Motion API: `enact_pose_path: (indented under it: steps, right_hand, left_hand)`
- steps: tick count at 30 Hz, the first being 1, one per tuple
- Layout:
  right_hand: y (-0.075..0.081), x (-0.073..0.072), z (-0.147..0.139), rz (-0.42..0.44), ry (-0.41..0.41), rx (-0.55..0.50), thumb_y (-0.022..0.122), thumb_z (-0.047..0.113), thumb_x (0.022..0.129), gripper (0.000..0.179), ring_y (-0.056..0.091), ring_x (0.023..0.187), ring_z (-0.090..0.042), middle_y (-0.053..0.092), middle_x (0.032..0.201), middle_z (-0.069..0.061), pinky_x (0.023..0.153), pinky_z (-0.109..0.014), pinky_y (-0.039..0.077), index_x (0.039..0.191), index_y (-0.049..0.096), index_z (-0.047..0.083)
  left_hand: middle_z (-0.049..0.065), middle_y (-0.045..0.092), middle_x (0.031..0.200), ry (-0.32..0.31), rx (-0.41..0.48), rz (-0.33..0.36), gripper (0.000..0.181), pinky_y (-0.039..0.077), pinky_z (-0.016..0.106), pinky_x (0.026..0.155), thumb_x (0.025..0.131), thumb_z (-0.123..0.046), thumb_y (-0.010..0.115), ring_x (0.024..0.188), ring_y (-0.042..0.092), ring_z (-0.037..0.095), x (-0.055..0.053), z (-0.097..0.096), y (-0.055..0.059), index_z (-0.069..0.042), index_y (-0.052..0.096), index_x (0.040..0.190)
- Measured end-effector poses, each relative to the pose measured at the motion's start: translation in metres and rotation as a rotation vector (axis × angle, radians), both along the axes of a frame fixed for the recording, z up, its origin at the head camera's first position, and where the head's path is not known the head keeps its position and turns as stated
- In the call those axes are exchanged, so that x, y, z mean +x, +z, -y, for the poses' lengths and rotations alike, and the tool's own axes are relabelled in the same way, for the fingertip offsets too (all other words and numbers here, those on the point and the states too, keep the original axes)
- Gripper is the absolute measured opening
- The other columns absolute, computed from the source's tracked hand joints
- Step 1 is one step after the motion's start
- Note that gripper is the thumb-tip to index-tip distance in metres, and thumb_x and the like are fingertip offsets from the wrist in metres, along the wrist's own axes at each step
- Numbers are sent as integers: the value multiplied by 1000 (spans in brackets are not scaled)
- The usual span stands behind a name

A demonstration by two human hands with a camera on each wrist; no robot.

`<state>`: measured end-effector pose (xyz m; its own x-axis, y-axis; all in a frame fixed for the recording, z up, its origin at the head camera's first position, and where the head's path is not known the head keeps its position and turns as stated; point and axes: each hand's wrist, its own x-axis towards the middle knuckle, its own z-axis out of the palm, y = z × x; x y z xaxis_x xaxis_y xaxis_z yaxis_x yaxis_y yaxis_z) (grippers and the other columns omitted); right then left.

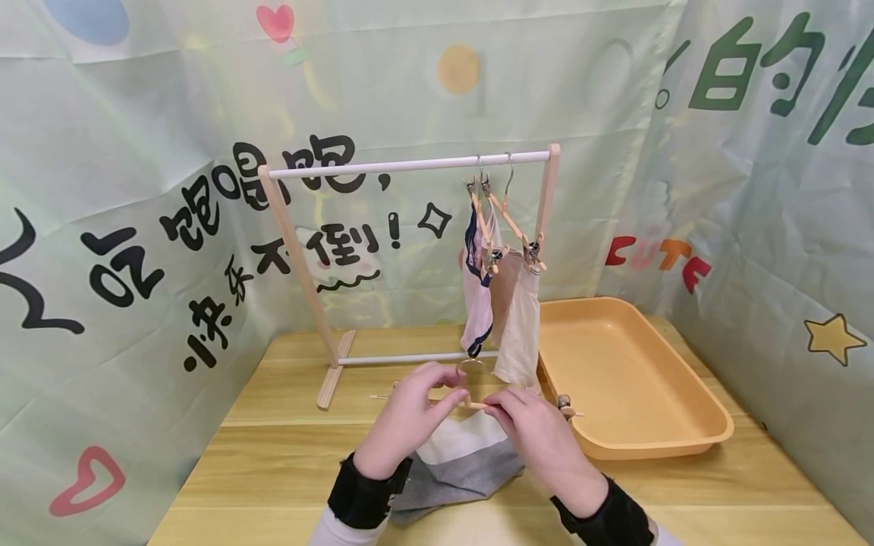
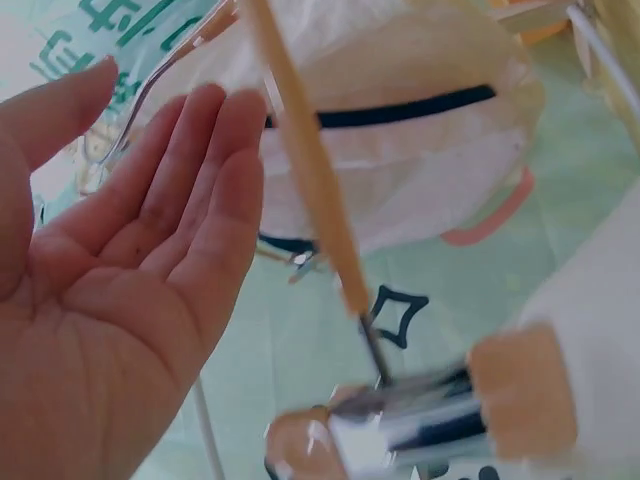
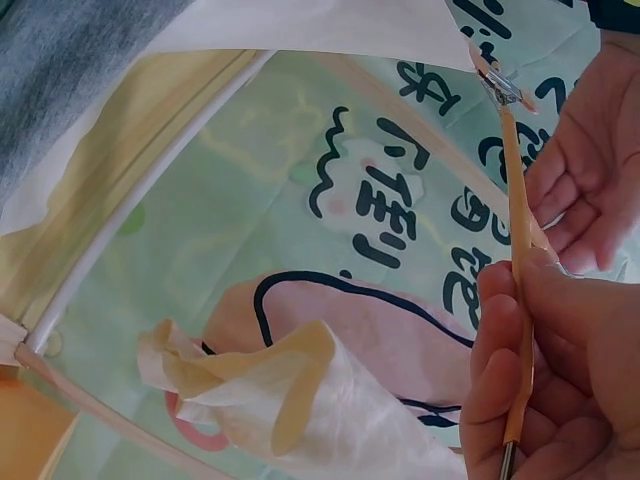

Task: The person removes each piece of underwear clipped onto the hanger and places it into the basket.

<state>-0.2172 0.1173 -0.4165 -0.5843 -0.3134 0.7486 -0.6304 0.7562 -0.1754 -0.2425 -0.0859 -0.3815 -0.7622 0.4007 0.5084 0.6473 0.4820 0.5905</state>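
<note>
My right hand (image 1: 536, 432) pinches the wooden bar of a clip hanger (image 3: 515, 190) near its middle, thumb on one side and fingers curled on the other. My left hand (image 1: 410, 417) is beside the hanger's metal hook, and the left wrist view shows its palm with the fingers loosely extended beside the bar. A metal clip with wooden pegs (image 2: 410, 415) sits at one end of the hanger. Below both hands is a white and grey garment (image 1: 464, 462), its white band reaching the clip in the right wrist view; part of it is hidden by the hands.
A wooden clothes rack (image 1: 410, 165) stands behind the hands. Near its right end hang a pink garment with navy trim (image 1: 479, 315) and a cream garment (image 1: 522, 318) on clip hangers. An orange tray (image 1: 655, 447) lies to the right on the wooden table (image 1: 273, 462). Printed curtains surround the table.
</note>
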Motion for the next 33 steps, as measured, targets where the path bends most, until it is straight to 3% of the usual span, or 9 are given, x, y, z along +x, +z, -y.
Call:
enact_pose_path:
  steps: [6, 9, 17, 25, 29, 33]
  right_hand:
    - [3, -2, -5, -15, 26, -31, 74, 12, 79, 11, 60, 75, -9, 66, 82, 4, 60, -31, 56, 89, 68, 13]
    - [5, -3, -8, -24, 43, -46, 73, 11, 80, 11, 61, 76, -9, 66, 82, 3, 61, -32, 56, 90, 68, 13]
    - [7, -3, -10, -50, 52, -67, 74, 10, 78, 15, 62, 76, -11, 67, 83, 2, 62, -34, 56, 92, 70, 12]
    - [12, -3, -14, -108, 50, -99, 75, 9, 77, 19, 62, 80, -12, 68, 85, 2, 65, -34, 56, 95, 70, 11]
    - [13, -2, -15, -134, 59, -111, 73, 11, 80, 18, 63, 84, -13, 69, 88, 1, 69, -34, 57, 97, 70, 10]
    - [14, -1, -16, -140, 65, -128, 66, 19, 88, 15, 62, 84, -12, 69, 88, 0, 70, -34, 57, 98, 70, 9]
  left_hand:
    - [5, 69, 99, 88, 169, -180, 17, 55, 42, 84, 87, -20, 69, 96, 59, 11, -3, 16, 9, -13, 68, 103]
    - [5, 68, 100, 133, 218, -208, 16, 52, 46, 88, 86, -17, 70, 99, 58, 13, -5, 26, 14, -13, 68, 101]
    - [18, 66, 101, 243, 302, -183, 15, 43, 55, 97, 84, -1, 67, 103, 57, 28, 6, 54, 42, 1, 67, 99]
    - [15, 68, 101, 291, 290, -117, 17, 45, 52, 92, 91, -16, 63, 101, 57, 23, -15, 87, 24, -4, 68, 102]
    - [12, 69, 100, 267, 287, -103, 19, 48, 50, 88, 94, -21, 59, 99, 59, 21, -17, 89, 22, -6, 68, 101]
    - [11, 68, 98, 196, 316, -71, 21, 50, 44, 86, 96, -21, 55, 95, 60, 18, -16, 83, 22, -5, 67, 101]
